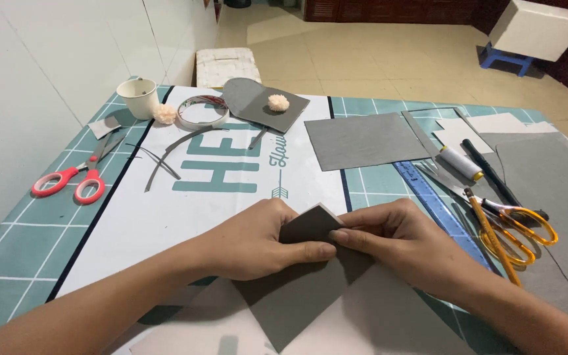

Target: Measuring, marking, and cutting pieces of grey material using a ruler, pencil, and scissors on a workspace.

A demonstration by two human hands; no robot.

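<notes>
Head view, lower centre: grey felt piece (297,289) lies on the table (8,256), its folded corner pinched betw. thumb and fingers of left hand (258,240) and right hand (389,240). Open mat above the hands at frame centre. Left edge: red scissors (67,181), white cup (138,97). Right: blue ruler (438,213), pencil (491,236), yellow scissors (517,227), thread spool (463,163) crowd the right hand's side.
</notes>
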